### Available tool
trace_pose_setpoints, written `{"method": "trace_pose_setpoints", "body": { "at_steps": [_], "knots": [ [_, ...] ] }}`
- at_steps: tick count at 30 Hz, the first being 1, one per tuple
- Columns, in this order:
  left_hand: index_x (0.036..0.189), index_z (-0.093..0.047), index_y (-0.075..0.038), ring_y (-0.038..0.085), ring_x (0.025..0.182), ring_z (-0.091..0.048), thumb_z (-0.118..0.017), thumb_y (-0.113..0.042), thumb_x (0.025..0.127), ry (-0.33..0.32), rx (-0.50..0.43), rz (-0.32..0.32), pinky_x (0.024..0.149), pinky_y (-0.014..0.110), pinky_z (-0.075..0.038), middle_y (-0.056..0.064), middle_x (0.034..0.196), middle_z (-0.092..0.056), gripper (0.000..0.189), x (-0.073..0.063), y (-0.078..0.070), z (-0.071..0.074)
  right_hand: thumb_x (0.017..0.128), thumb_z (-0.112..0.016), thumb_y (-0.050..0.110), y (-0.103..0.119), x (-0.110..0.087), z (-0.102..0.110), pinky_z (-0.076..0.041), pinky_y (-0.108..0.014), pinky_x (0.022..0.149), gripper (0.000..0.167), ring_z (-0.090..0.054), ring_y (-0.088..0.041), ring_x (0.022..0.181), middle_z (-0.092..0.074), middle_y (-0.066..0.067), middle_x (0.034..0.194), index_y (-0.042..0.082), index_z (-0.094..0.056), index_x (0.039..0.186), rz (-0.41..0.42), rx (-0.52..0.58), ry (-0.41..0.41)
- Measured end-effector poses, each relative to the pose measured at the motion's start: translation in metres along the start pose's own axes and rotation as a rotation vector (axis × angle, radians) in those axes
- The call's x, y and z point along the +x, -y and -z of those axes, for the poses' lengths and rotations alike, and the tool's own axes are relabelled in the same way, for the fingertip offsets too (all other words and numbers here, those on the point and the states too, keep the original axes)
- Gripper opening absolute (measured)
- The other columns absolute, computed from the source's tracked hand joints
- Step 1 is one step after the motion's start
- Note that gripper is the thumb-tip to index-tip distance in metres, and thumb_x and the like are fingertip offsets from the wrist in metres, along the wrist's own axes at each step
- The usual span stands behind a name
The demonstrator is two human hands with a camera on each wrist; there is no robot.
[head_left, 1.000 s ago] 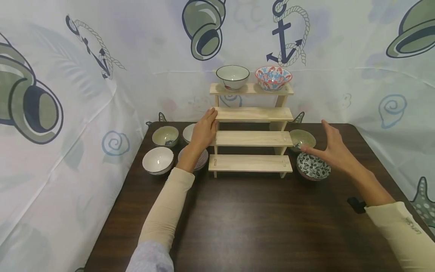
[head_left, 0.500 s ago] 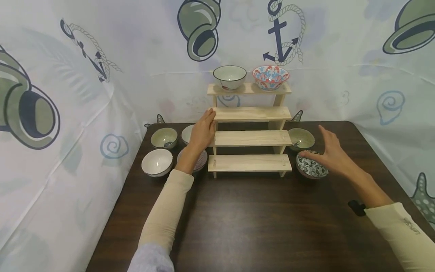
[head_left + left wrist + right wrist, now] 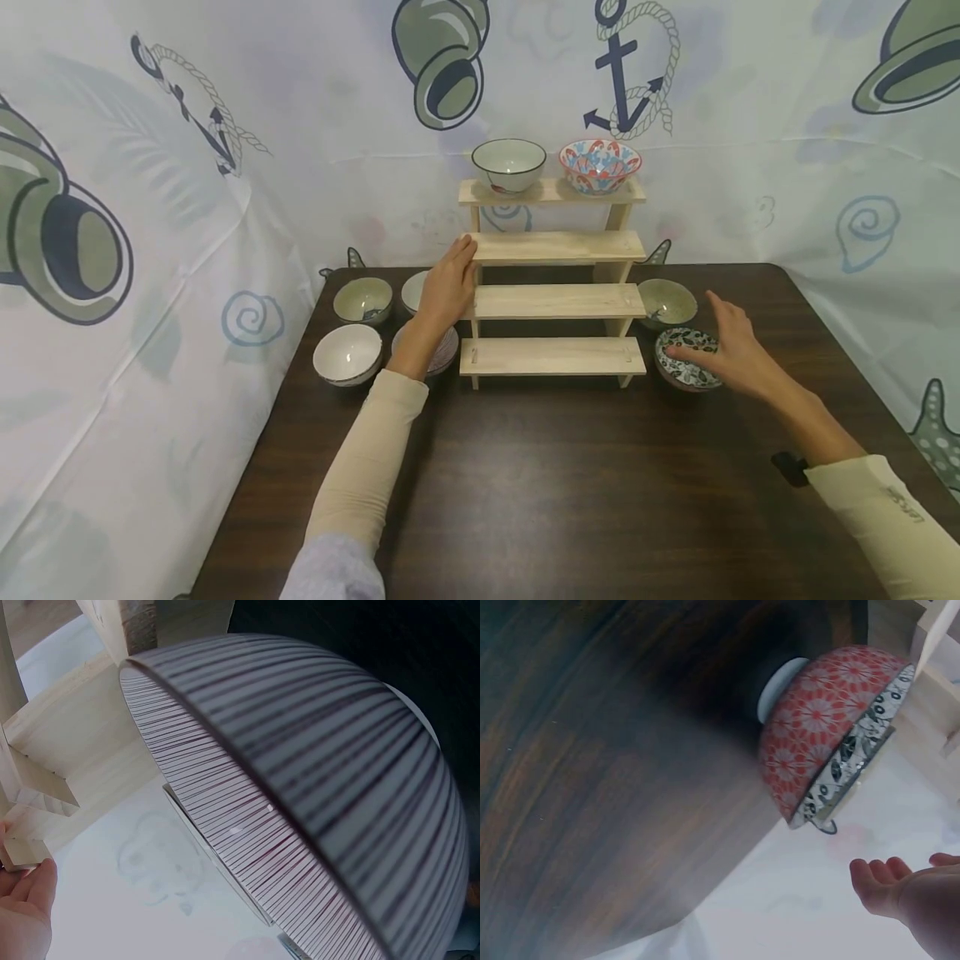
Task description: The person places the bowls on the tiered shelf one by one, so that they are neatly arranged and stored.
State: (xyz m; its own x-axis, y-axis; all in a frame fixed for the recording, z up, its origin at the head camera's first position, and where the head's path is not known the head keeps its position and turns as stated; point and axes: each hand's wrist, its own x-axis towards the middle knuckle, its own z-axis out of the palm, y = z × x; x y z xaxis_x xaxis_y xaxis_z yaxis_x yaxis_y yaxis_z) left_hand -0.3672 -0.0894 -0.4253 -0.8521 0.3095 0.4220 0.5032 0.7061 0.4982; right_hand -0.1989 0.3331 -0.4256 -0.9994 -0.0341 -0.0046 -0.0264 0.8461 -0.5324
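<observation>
A stepped wooden display stand (image 3: pixel 558 302) stands at the back of the table. My left hand (image 3: pixel 450 287) grips the left end of its second-highest shelf; in the left wrist view the fingertips (image 3: pixel 45 881) meet the wood. Below that arm sits a striped bowl (image 3: pixel 337 750), partly hidden in the head view. My right hand (image 3: pixel 738 350), thumb and fingers spread apart, hovers over the right side of a bowl with a black-and-white floral inside (image 3: pixel 686 338). The red patterned outside of that bowl (image 3: pixel 817 720) shows in the right wrist view, apart from the fingers.
A white bowl with a dark rim (image 3: pixel 510 165) and a red-and-blue patterned bowl (image 3: pixel 600 167) stand on the top shelf. Left of the stand are a green bowl (image 3: pixel 363 298), a white bowl (image 3: pixel 348 354) and another pale bowl (image 3: pixel 412 292). A green bowl (image 3: pixel 667 302) sits behind the floral one.
My right hand has lowered slightly, its fingers still spread. The left hand stays on the shelf end, and the head view has shifted a little.
</observation>
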Motion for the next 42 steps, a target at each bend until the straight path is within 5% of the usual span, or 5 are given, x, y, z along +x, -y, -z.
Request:
{"method": "trace_pose_setpoints", "body": {
  "at_steps": [42],
  "knots": [
    [0.152,-0.049,-0.002,0.029,0.154,-0.038,-0.050,-0.012,0.109,-0.021,0.006,-0.011,0.126,0.043,-0.034,0.014,0.163,-0.043,0.044,-0.001,0.001,-0.003,0.084,-0.079,0.056,-0.036,-0.001,-0.038,-0.026,-0.085,0.104,0.126,-0.018,-0.069,0.142,-0.011,-0.045,0.160,-0.005,-0.002,0.163,-0.045,-0.040,0.048]
  ]
}}
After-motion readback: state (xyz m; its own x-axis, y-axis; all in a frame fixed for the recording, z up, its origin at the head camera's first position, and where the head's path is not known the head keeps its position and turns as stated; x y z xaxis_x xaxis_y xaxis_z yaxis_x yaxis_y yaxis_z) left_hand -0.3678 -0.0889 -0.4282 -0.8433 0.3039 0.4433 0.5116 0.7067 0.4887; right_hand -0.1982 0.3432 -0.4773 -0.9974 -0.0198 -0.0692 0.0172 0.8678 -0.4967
